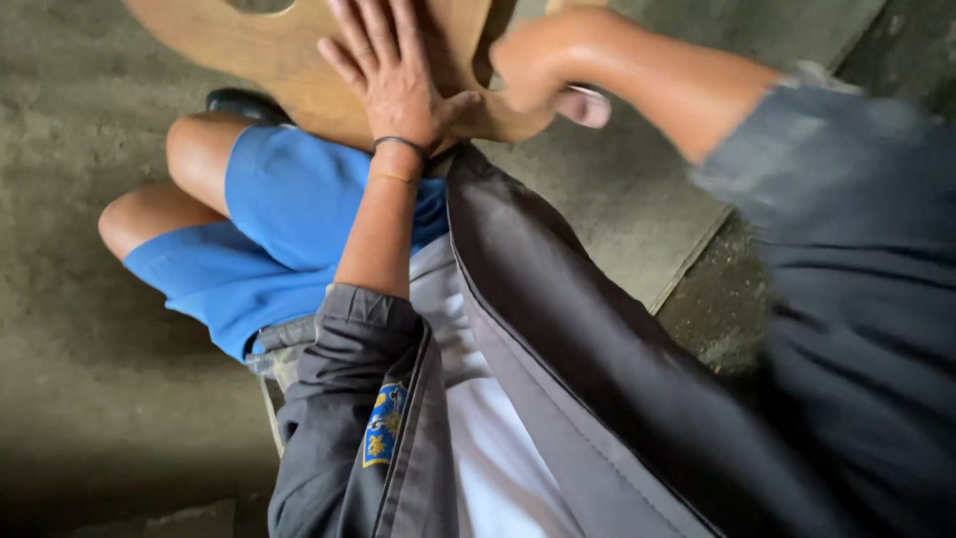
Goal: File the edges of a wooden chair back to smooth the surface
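A curved wooden piece (259, 55) with a rounded cut-out near the top edge rests over my knee at the top of the head view. My left hand (393, 75) lies flat on it, fingers spread, a dark band around the wrist. My right hand (543, 70) is blurred and closed around a small pale object (586, 106) at the wood's right edge. What that object is cannot be made out.
I sit on a concrete floor (90, 329) in blue shorts (279, 219) and an open grey jacket (558, 329). A greenish mat (637, 199) lies to the right, with rough dark ground (717, 309) beyond it. A black shoe (244, 102) shows beside the wood.
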